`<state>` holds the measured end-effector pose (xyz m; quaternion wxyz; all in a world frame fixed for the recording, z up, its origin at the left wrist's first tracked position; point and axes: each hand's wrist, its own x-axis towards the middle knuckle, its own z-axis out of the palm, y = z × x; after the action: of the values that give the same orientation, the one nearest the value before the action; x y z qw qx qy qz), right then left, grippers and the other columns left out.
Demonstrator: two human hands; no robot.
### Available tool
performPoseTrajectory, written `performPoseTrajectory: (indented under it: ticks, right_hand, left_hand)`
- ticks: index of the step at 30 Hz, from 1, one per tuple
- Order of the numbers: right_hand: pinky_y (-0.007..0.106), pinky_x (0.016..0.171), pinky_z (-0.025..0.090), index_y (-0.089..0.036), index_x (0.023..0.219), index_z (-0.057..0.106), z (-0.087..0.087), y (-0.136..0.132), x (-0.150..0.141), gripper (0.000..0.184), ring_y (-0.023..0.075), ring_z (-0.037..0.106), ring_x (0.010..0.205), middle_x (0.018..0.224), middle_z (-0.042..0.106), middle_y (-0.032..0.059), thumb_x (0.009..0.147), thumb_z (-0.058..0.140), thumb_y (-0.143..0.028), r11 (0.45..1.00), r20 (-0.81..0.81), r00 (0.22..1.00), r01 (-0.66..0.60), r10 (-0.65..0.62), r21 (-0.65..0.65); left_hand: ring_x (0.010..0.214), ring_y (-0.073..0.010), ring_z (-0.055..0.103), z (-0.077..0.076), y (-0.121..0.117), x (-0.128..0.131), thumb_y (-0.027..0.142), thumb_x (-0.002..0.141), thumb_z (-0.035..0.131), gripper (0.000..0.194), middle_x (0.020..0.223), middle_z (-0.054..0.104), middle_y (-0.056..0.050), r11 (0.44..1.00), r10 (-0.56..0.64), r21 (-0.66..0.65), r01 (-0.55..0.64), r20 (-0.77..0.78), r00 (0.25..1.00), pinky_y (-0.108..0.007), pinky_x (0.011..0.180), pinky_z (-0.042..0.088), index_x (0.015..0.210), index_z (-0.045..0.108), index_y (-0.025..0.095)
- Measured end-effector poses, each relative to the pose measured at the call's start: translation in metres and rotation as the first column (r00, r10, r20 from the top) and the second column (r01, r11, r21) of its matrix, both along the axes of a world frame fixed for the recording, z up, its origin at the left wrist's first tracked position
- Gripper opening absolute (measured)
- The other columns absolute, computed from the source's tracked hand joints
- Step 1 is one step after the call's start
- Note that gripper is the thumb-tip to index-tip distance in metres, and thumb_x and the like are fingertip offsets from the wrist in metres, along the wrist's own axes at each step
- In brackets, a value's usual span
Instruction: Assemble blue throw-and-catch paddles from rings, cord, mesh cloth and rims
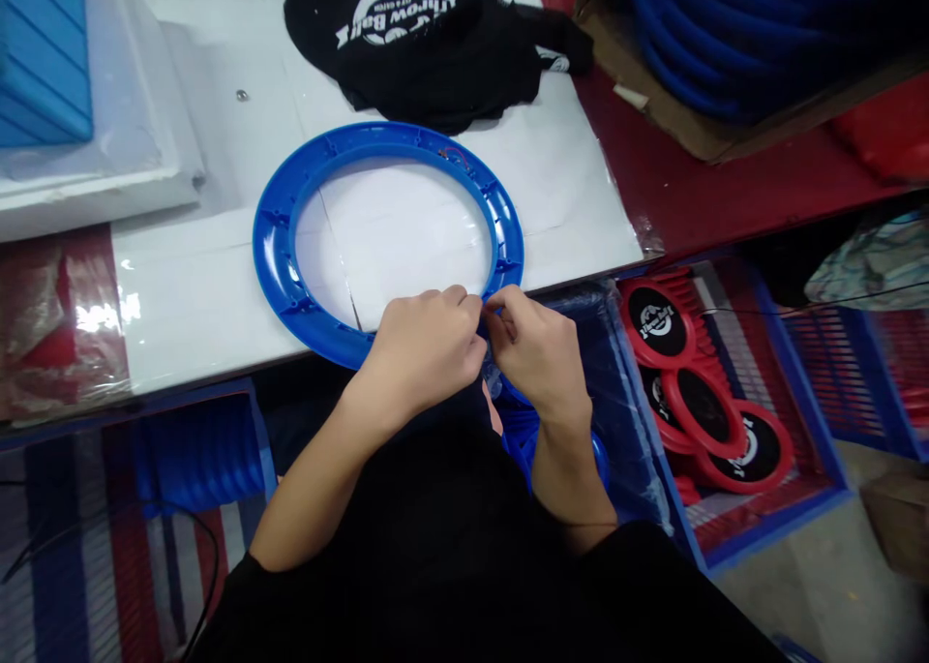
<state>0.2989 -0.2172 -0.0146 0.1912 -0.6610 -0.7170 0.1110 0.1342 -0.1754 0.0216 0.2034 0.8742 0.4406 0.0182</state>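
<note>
The person wears a black top (450, 547), its front a plain dark expanse at the near middle, any seams or folds too dark to make out. The left sleeve (254, 605) and right sleeve (653, 581) are the same black, ending partway along the arms. Beyond them the left forearm (323, 484) and right forearm (568, 465) are bare, a thin dark line crossing the right one near its sleeve, cord or crease unclear. The left hand (432, 346) and right hand (537, 351) are bare too.
</note>
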Motion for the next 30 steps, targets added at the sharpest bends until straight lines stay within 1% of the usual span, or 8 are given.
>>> performPoseTrajectory:
  ticks: [4,8,10,13,16,21,25,30]
  right_hand:
    - [0.031,0.061,0.032,-0.022,0.093,0.064,0.002,0.001,0.000,0.015,0.0195,0.064,0.071,0.082,0.072,0.0041,0.105,0.056,-0.028,0.999,-0.006,0.999,0.040,-0.040,-0.027]
    - [0.030,0.065,0.040,-0.023,0.087,0.063,0.012,0.005,0.015,0.016,0.0167,0.059,0.067,0.074,0.065,-0.0002,0.102,0.062,-0.029,0.994,-0.158,0.986,-0.066,0.051,-0.091]
    - [0.030,0.069,0.045,-0.024,0.088,0.064,0.017,0.007,0.023,0.014,0.0170,0.060,0.070,0.076,0.065,-0.0003,0.101,0.063,-0.027,0.995,-0.215,0.974,-0.085,0.070,-0.061]
    - [0.034,0.078,0.050,-0.024,0.091,0.067,0.020,0.012,0.028,0.012,0.0199,0.065,0.080,0.085,0.071,0.0025,0.102,0.062,-0.026,0.995,-0.203,0.975,-0.076,0.087,0.061]
    - [0.038,0.085,0.052,-0.024,0.091,0.067,0.013,0.019,0.027,0.014,0.0219,0.067,0.088,0.090,0.072,0.0047,0.104,0.061,-0.026,0.981,-0.157,0.978,-0.115,0.140,0.153]
    - [0.037,0.083,0.052,-0.023,0.093,0.065,-0.007,0.025,0.025,0.014,0.0217,0.065,0.089,0.090,0.070,0.0050,0.105,0.059,-0.025,0.969,-0.166,0.969,-0.151,0.185,0.197]
    - [0.039,0.084,0.051,-0.024,0.092,0.063,-0.012,0.018,0.018,0.015,0.0222,0.063,0.089,0.089,0.068,0.0049,0.106,0.057,-0.025,0.983,-0.168,0.980,-0.083,0.110,0.164]
    - [0.040,0.083,0.048,-0.024,0.089,0.060,-0.003,0.012,0.006,0.020,0.0246,0.059,0.090,0.090,0.068,0.0076,0.106,0.051,-0.022,0.995,-0.055,0.996,-0.060,0.065,0.084]
  left_hand:
    - [0.088,-0.0271,0.073,-0.007,0.004,0.003,0.014,0.100,0.045,0.028,0.103,0.075,-0.012,0.999,0.000,0.033,0.000,0.001,1.000,-0.034,0.062,0.045,0.109,0.072,0.014]
    - [0.087,-0.0273,0.073,-0.016,0.004,-0.001,0.014,0.100,0.047,0.026,0.098,0.075,-0.012,0.994,-0.026,0.104,0.023,0.025,0.999,-0.034,0.061,0.042,0.107,0.071,0.014]
    - [0.088,-0.0268,0.073,-0.019,0.004,-0.003,0.013,0.099,0.048,0.025,0.098,0.075,-0.011,0.992,-0.046,0.120,0.040,0.043,0.998,-0.034,0.061,0.042,0.107,0.071,0.014]
    - [0.089,-0.0248,0.073,-0.021,0.004,-0.006,0.013,0.098,0.050,0.022,0.099,0.075,-0.010,0.994,-0.057,0.094,0.050,0.073,0.996,-0.032,0.063,0.043,0.106,0.070,0.015]
    - [0.089,-0.0232,0.072,-0.022,0.006,-0.009,0.014,0.098,0.051,0.020,0.099,0.076,-0.009,0.996,-0.065,0.065,0.059,0.102,0.993,-0.031,0.063,0.043,0.103,0.070,0.016]
    - [0.090,-0.0222,0.072,-0.026,0.014,-0.019,0.014,0.100,0.051,0.020,0.102,0.076,-0.007,0.990,-0.132,0.071,0.123,0.143,0.981,-0.031,0.065,0.044,0.106,0.070,0.016]
    - [0.093,-0.0228,0.072,-0.022,0.015,-0.025,0.016,0.102,0.050,0.023,0.105,0.076,-0.008,0.986,-0.162,0.057,0.156,0.127,0.979,-0.032,0.071,0.048,0.113,0.071,0.016]
    - [0.096,-0.0260,0.071,-0.009,0.003,-0.016,0.014,0.100,0.050,0.023,0.102,0.076,-0.010,0.998,-0.047,0.053,0.044,0.063,0.997,-0.035,0.073,0.051,0.108,0.071,0.015]
